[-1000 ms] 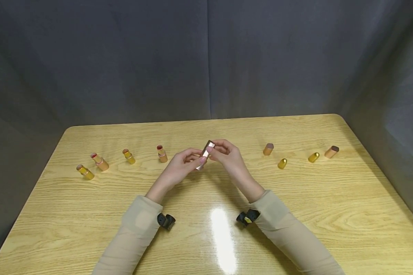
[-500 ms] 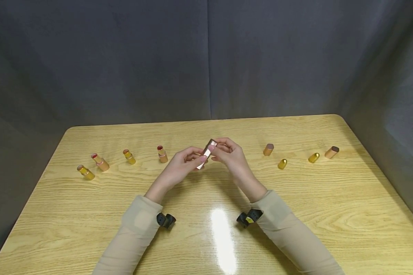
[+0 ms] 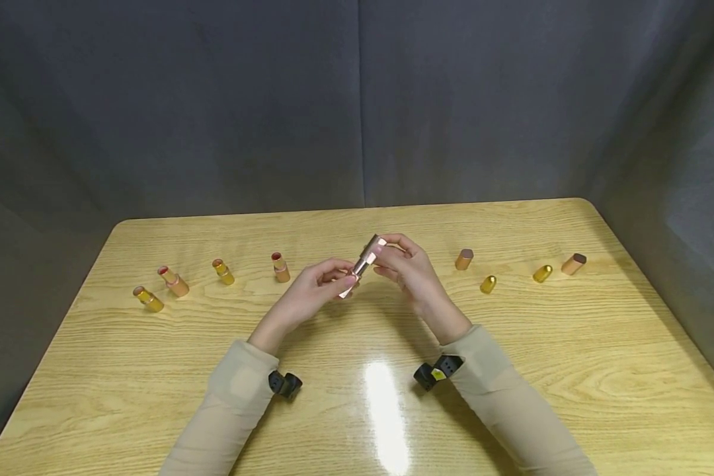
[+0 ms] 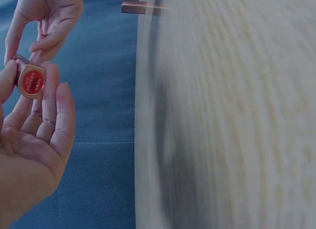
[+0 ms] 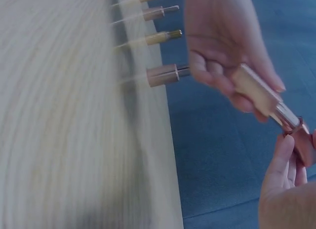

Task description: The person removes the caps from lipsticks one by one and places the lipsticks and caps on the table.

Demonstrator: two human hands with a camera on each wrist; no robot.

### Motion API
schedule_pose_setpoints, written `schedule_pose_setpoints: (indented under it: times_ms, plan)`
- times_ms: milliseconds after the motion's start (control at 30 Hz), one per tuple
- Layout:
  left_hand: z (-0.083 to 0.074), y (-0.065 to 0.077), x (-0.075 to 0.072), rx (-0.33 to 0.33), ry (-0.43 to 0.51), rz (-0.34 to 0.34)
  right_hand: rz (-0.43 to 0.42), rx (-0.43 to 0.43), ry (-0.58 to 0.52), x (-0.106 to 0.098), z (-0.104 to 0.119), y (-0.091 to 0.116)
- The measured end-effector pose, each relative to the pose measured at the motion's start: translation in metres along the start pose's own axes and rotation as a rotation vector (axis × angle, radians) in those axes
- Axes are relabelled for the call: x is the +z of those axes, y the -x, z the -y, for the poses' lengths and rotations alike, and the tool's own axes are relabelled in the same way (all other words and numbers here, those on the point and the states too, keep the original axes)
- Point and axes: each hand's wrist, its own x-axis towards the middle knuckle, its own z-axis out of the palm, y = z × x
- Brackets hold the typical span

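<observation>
Over the middle of the table, my left hand (image 3: pixel 315 289) pinches the rose-gold base of a lipstick (image 5: pixel 254 88) between thumb and fingers. Its round red end label (image 4: pixel 33 83) faces the left wrist camera. My right hand (image 3: pixel 415 272) grips the matching cap (image 3: pixel 373 249) at the upper end. Between cap and base a length of shiny inner tube (image 5: pixel 285 115) shows, one end inside the cap's mouth. The lipstick is tilted, its cap end up and to the right. Fingers hide part of both pieces.
Uncapped gold and copper lipsticks stand at the left, the nearest to my hand being a copper one (image 3: pixel 281 268). At the right are two copper caps (image 3: pixel 464 259) and two gold bullet-shaped caps (image 3: pixel 488 284). Dark curtains (image 3: pixel 214 99) surround the wooden table (image 3: pixel 333 423).
My right hand has moved up and right with the cap, sliding it partway off the base and exposing the inner tube. The left hand has barely moved.
</observation>
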Motion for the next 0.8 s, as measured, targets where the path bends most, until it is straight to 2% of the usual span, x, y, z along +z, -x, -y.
schedule_pose_setpoints:
  times_ms: [333, 800]
  plan:
    - [0.01, -0.001, -0.003, -0.029, 0.013, -0.032, -0.037, -0.003, -0.001, -0.014, 0.009, -0.004]
    - [0.01, 0.004, -0.01, -0.05, 0.049, -0.051, -0.046, 0.007, -0.017, -0.024, 0.015, -0.004]
